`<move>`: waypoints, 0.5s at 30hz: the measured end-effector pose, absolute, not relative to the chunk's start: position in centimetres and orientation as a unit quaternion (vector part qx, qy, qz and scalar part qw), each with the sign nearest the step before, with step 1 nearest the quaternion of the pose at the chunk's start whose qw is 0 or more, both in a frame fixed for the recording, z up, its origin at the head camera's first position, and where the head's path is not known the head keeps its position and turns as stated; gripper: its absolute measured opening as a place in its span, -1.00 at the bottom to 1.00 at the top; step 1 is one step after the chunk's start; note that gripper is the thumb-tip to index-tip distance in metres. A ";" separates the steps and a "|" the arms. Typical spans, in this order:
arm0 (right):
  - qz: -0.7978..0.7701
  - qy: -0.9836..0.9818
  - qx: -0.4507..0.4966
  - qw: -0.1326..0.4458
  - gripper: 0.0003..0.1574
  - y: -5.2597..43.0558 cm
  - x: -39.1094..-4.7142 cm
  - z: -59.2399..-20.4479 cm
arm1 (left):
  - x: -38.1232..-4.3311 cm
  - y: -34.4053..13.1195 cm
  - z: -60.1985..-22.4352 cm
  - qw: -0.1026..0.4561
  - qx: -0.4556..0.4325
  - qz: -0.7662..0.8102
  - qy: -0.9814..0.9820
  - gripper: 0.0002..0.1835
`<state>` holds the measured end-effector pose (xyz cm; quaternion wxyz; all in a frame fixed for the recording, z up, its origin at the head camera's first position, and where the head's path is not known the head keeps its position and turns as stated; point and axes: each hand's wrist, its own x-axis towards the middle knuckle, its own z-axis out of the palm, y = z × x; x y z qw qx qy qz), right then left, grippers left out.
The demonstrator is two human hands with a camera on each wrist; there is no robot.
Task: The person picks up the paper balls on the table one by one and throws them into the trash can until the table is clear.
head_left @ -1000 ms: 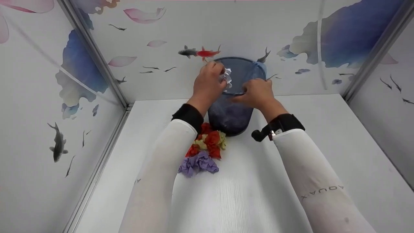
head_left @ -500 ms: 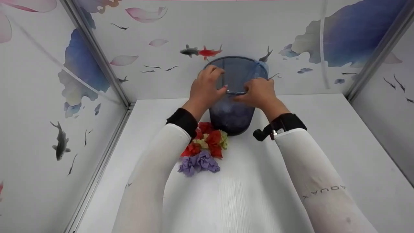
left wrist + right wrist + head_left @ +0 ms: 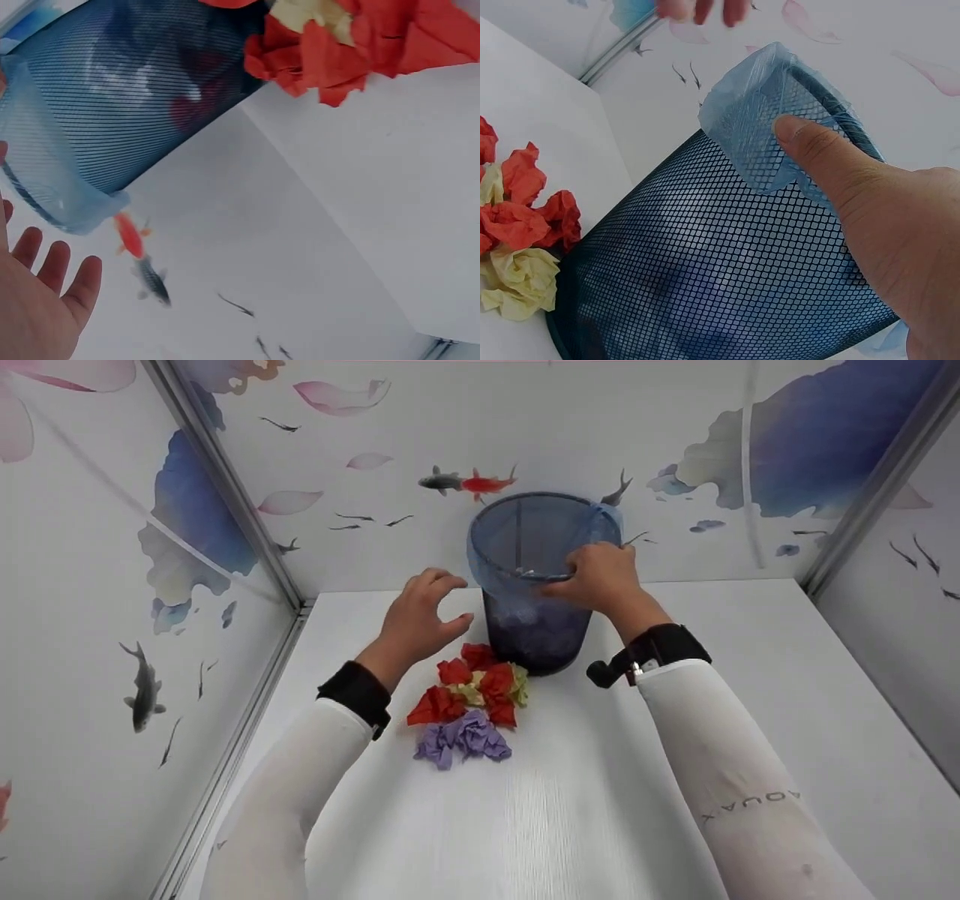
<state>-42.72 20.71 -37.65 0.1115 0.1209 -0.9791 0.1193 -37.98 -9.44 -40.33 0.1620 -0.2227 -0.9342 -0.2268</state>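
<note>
A dark mesh wastebasket (image 3: 544,637) lined with a thin blue plastic bag (image 3: 742,112) stands against the back wall. My right hand (image 3: 600,574) grips its near rim, thumb outside over the bag's folded edge. To the left of the basket my left hand (image 3: 420,619) hangs in the air with fingers spread and nothing in them. In front of the basket lies a heap of crumpled paper: red balls (image 3: 439,705), yellow ones (image 3: 519,684) and purple ones (image 3: 472,735). Through the mesh, pale and dark lumps show inside, their shapes blurred.
The white table (image 3: 540,817) is enclosed by white panels printed with fish, petals and blue blotches. A metal corner rail (image 3: 225,487) runs down the left side. Both wrists carry black straps, the right strap (image 3: 667,649) with a small protruding part.
The left hand let go of a crumpled white paper over the basket, then moved left and down, away from the rim. The right hand has kept its grip on the rim.
</note>
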 end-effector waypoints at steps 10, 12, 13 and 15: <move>0.136 -0.976 0.124 0.117 -0.07 20.7 -42.4 -37.6 | -36.1 -12.3 -48.3 -0.001 -0.114 -0.222 -0.968 -0.50; 0.135 -0.976 0.125 0.117 -0.07 20.7 -42.5 -37.6 | -35.8 -12.4 -49.4 -0.023 -0.096 -0.224 -0.970 -0.48; 0.135 -0.976 0.125 0.116 -0.07 20.7 -42.5 -37.6 | -35.7 -12.4 -49.8 -0.033 -0.089 -0.230 -0.969 -0.47; 0.134 -0.976 0.125 0.116 -0.07 20.7 -42.5 -37.6 | -35.5 -12.4 -50.5 -0.047 -0.078 -0.238 -0.967 -0.45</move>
